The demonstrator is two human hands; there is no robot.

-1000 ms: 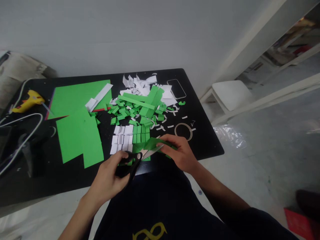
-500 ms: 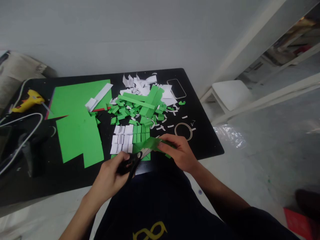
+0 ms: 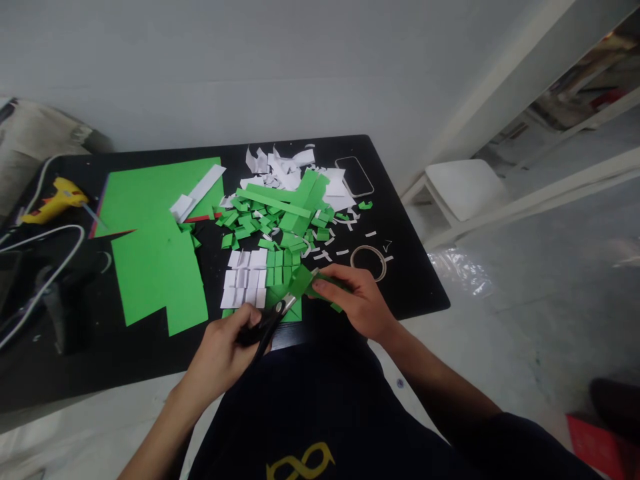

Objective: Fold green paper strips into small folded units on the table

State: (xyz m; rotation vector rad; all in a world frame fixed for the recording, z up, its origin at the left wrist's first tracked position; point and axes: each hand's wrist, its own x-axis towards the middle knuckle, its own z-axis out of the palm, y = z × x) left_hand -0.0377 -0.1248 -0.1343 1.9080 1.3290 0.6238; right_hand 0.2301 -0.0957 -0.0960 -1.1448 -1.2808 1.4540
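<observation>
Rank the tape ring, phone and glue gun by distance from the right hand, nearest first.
1. Tape ring, just beyond the right hand.
2. Phone, farther back on the right.
3. Glue gun, far off to the left.

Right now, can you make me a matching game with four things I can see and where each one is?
Things:
1. scissors
2. glue gun
3. phone
4. green paper strip

Places:
A. far left of the table
B. in the right hand
C. in the left hand
D. at the table's far edge, beside the white scraps

Pairs: 1-C, 2-A, 3-D, 4-B.
</observation>
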